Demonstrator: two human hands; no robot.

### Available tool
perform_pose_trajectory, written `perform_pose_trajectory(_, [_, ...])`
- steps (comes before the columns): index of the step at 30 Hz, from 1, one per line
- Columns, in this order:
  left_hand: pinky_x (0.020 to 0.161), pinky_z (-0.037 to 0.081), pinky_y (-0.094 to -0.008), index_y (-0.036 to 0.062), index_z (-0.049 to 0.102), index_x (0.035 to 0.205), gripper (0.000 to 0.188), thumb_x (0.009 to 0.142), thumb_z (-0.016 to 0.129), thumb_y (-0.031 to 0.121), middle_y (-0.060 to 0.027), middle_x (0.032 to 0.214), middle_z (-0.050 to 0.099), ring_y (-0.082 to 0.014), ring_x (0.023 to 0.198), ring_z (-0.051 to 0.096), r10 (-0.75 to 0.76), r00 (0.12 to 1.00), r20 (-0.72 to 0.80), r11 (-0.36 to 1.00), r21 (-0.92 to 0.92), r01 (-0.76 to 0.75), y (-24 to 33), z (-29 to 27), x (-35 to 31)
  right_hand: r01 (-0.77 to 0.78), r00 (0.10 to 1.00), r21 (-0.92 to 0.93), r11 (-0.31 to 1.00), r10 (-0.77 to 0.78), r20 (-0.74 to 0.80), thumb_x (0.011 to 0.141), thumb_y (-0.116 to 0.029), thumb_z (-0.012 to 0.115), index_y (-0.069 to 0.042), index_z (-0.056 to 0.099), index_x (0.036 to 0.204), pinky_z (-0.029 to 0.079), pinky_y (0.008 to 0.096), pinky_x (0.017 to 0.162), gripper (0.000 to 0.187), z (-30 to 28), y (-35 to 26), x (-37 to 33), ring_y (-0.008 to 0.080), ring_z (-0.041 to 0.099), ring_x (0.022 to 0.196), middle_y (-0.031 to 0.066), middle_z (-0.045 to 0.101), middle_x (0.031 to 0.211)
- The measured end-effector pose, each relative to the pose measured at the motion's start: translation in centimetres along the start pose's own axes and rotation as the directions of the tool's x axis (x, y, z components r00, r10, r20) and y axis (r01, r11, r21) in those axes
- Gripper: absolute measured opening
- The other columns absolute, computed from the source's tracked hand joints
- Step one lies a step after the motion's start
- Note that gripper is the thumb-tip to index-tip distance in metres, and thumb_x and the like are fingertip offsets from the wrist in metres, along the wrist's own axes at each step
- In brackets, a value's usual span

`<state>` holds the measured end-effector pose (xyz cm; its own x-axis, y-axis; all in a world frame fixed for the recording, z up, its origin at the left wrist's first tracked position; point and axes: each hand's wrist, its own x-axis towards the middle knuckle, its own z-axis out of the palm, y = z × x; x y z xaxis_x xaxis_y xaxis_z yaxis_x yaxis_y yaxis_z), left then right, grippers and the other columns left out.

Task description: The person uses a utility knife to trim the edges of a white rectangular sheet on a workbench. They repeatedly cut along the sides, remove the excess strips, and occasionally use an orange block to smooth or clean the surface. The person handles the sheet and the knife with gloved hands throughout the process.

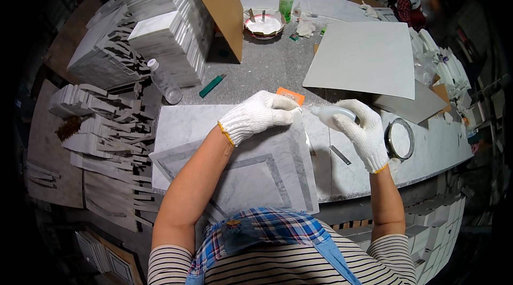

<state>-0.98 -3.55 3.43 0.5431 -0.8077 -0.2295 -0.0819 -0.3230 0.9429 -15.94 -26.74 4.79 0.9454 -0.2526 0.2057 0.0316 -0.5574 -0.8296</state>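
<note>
Both my hands wear white knitted gloves with yellow cuffs. My left hand (257, 116) is closed at the far right corner of a white marble tile (256, 148) with grey angular bands, its fingertips pinching the edge. My right hand (363, 130) wraps round a translucent white squeeze bottle (332, 113), tilted so its narrow nozzle points left toward the tile's corner, close to my left fingertips. Just behind the fingertips lies an orange card or packet (290, 95). A thin dark metal strip (340, 155) rests on the pale slab between the tile and my right wrist.
Marble tile stacks (171, 44) rise at the left beside a brown board (216, 7). Nearby are a clear bottle (164, 82) and a green cutter (212, 86). Behind stand a bowl of white paste (264, 25) and a green bottle (286, 2). A ring (399, 139) lies right; a person (411, 9) is beyond.
</note>
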Motion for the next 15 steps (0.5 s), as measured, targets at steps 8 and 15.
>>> perform_pose_trajectory(8, [0.095,0.05,-0.0279,-0.0014,0.056,0.144,0.067,0.086,0.076,0.024,-0.0087,0.118,0.07,-0.0144,0.102,0.062,-0.03,0.998,-0.063,0.999,0.034,0.032,0.6,0.2,-0.2,-0.119,0.977,0.306,0.945,0.166,-0.132,0.094,-0.021,0.072,0.0,0.07,0.116,0.051,0.0274,0.087,0.031,-1.6,1.9,-1.3,0.012,0.063,0.097,0.005,0.071,0.105])
perform_pose_trajectory(15, [0.093,0.051,-0.0283,-0.0027,0.059,0.139,0.062,0.085,0.074,0.024,-0.0089,0.117,0.07,-0.0146,0.101,0.063,-0.005,0.999,-0.051,0.995,0.097,0.01,0.7,0.1,0.0,-0.188,0.866,0.323,0.928,0.312,-0.391,0.098,-0.023,0.07,-0.003,0.063,0.123,0.05,0.0257,0.072,0.033,-3.3,9.9,-3.9,0.0088,0.06,0.088,0.0034,0.066,0.103])
